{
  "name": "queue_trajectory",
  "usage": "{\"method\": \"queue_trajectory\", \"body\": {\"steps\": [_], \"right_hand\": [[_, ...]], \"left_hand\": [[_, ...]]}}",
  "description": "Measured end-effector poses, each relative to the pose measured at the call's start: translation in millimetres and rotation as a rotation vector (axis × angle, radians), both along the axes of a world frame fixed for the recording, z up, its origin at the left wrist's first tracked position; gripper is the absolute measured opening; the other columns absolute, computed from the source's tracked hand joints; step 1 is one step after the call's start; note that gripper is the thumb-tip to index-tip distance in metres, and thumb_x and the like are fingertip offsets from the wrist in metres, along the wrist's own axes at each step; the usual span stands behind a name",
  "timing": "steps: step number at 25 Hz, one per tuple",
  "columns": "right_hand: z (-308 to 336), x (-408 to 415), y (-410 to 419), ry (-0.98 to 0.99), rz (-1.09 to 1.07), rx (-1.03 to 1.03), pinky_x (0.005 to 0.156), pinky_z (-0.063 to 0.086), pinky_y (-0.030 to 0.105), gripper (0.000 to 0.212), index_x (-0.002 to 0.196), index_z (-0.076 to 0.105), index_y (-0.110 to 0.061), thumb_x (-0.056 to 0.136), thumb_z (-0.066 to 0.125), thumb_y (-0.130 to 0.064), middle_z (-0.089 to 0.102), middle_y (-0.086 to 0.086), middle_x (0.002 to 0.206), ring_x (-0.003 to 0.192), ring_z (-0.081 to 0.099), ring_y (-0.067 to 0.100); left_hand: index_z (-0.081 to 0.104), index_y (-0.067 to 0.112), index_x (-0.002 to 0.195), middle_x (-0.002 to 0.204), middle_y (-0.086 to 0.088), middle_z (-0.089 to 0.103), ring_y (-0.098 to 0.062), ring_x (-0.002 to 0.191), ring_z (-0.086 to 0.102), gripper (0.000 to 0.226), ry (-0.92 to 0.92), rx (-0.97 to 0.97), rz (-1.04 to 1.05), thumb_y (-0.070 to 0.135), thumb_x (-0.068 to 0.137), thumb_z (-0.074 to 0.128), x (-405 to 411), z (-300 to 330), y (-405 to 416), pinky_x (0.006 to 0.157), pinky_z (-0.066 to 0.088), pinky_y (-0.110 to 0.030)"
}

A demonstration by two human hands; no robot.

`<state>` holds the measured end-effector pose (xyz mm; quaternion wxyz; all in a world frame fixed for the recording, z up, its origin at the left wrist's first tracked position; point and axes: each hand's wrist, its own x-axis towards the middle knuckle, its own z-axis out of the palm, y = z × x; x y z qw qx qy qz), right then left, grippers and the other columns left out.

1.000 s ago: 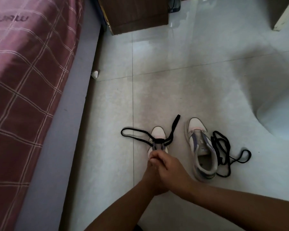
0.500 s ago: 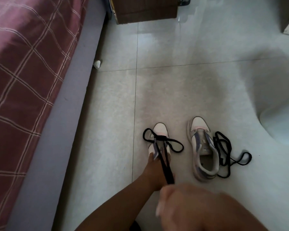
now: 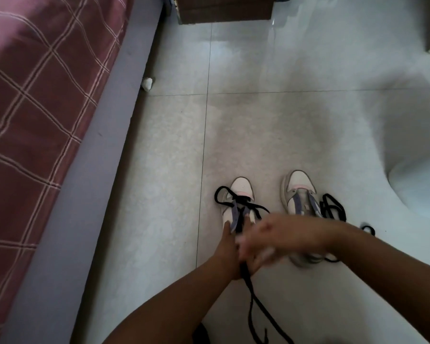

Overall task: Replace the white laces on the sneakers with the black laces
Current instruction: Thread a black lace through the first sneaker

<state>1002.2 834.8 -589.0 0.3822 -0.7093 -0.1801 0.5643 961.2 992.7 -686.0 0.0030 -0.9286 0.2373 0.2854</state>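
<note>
**Lacing the left-hand sneaker**

My left hand (image 3: pixel 227 247) steadies the sneaker (image 3: pixel 236 202) lying toe-away directly ahead. My blurred right hand (image 3: pixel 263 242), nearer, seems to pinch the black lace (image 3: pixel 252 291) trailing back toward me; grip uncertain.

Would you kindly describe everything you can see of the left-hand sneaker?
The left-hand sneaker is white with purple side panels and a pink strip behind the toe cap. It stands upright on the tiled floor, toe pointing away. A black lace runs through its front eyelets. The left hand touches it and hides its heel.
</note>
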Motion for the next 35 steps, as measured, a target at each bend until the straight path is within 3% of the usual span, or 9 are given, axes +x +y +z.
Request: {"method": "queue_trajectory", "body": {"steps": [2, 4, 11, 17, 19, 24, 27, 31, 35], "right_hand": [[-13, 38, 33, -0.309, -0.217, -0.254, 0.062, 0.054, 0.032, 0.041, 0.076, 0.063, -0.018, 0.092, 0.047, -0.051, 0.064, 0.000, 0.081, 0.078, 0.063, 0.018], [-41, 41, 51, -0.520, -0.279, -0.464, 0.062, 0.039, 0.029, 0.040, 0.081, 0.057, -0.013, 0.095, 0.042, -0.046, 0.059, 0.006, 0.085, 0.081, 0.058, 0.023], [-85, 40, 101, -0.585, 0.041, -0.884, 0.090, 0.042, 0.039, 0.044, 0.127, 0.051, -0.014, 0.090, 0.056, -0.038, 0.052, 0.007, 0.128, 0.119, 0.047, 0.026], [-92, 62, 105, -0.303, 0.140, -0.802, 0.104, 0.040, 0.042, 0.068, 0.144, 0.032, -0.011, 0.089, 0.058, -0.041, 0.039, 0.012, 0.145, 0.128, 0.043, 0.031], [-89, 53, 102, -0.290, 0.042, -0.779, 0.103, 0.039, 0.042, 0.059, 0.140, 0.039, -0.011, 0.093, 0.047, -0.046, 0.042, 0.013, 0.141, 0.126, 0.043, 0.033], [-72, 46, 89, -0.036, -0.608, -0.446, 0.080, 0.044, 0.031, 0.040, 0.128, 0.048, 0.003, 0.095, 0.050, -0.020, 0.053, 0.021, 0.129, 0.101, 0.057, 0.027], [-65, 51, 82, 0.165, -0.998, -0.304, 0.050, 0.035, 0.025, 0.020, 0.088, 0.058, -0.002, 0.097, 0.042, -0.010, 0.058, 0.014, 0.076, 0.053, 0.045, 0.016], [-53, 47, 70, 0.430, -0.996, -0.288, 0.033, 0.019, 0.017, 0.039, 0.063, 0.039, -0.013, 0.101, 0.029, -0.016, 0.036, -0.001, 0.040, 0.030, 0.024, 0.008], [-34, 21, 78, 0.382, -0.954, -0.385, 0.038, 0.019, 0.023, 0.036, 0.067, 0.044, -0.012, 0.100, 0.031, -0.019, 0.034, 0.001, 0.057, 0.043, 0.024, 0.011]], "left_hand": [[0.000, 0.009, 0.150, 0.158, -0.012, -0.006, -0.030, 0.145, -0.010, 0.077, -0.017, -0.096, 0.109, 0.047, 0.092, 0.034, 1, -12, 0, 0.115, -0.001, -0.053], [0.000, 0.008, 0.150, 0.158, -0.013, -0.005, -0.031, 0.145, -0.010, 0.078, -0.031, -0.090, 0.111, 0.047, 0.091, 0.033, -2, -15, -4, 0.115, -0.002, -0.053], [0.010, 0.017, 0.151, 0.157, -0.008, 0.017, -0.030, 0.145, 0.007, 0.063, -0.013, -0.011, 0.021, 0.044, 0.096, 0.025, -2, -14, -4, 0.116, -0.003, -0.054], [-0.002, 0.009, 0.150, 0.158, -0.013, 0.007, -0.031, 0.145, 0.001, 0.071, -0.005, -0.016, 0.075, 0.044, 0.095, 0.025, -4, -15, -3, 0.114, -0.009, -0.052], [0.001, 0.009, 0.150, 0.157, -0.013, 0.010, -0.032, 0.145, 0.003, 0.070, -0.021, -0.034, 0.083, 0.043, 0.094, 0.026, -4, -15, -4, 0.114, -0.008, -0.052], [0.004, 0.011, 0.151, 0.158, -0.012, 0.008, -0.029, 0.146, 0.003, 0.073, -0.011, -0.099, 0.128, 0.044, 0.092, 0.031, -4, -13, -2, 0.116, -0.006, -0.050], [0.010, 0.007, 0.150, 0.156, -0.015, 0.007, -0.028, 0.144, 0.010, 0.074, -0.080, -0.180, 0.140, 0.043, 0.090, 0.036, -5, -12, 0, 0.116, 0.004, -0.052], [0.010, 0.009, 0.150, 0.157, -0.014, 0.004, -0.027, 0.145, 0.007, 0.073, -0.062, -0.189, 0.149, 0.041, 0.090, 0.036, -6, -9, -1, 0.115, 0.003, -0.053], [0.025, 0.018, 0.147, 0.156, -0.009, 0.018, -0.026, 0.146, 0.006, 0.059, -0.022, -0.177, 0.099, 0.042, 0.094, 0.034, -4, -6, -2, 0.115, 0.000, -0.054]]}}
